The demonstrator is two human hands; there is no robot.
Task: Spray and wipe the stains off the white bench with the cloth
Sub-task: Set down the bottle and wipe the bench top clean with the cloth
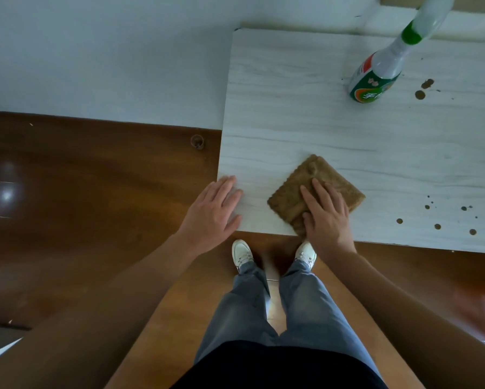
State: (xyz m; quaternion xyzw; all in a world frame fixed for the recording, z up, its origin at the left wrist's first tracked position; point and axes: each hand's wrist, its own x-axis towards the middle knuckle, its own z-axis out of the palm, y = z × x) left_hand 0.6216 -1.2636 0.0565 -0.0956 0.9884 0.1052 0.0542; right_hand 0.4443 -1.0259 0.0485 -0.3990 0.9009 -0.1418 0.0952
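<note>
The white bench (pixel 306 113) fills the upper right of the head view. A folded brown cloth (pixel 300 186) lies flat near its front edge. My right hand (pixel 327 217) presses down on the cloth's near half with fingers spread flat. My left hand (pixel 213 213) rests open on the bench's front left corner, apart from the cloth. A spray bottle (pixel 381 71) with a green collar and green label stands at the back right. Brown stains dot the bench beside the bottle (pixel 424 89) and near the front right edge (pixel 438 220).
The bench's left edge (pixel 224 113) borders a shiny brown wooden floor (pixel 95 178). A white wall (pixel 109 51) runs behind. My feet in white shoes (pixel 242 252) stand just in front of the bench's front edge.
</note>
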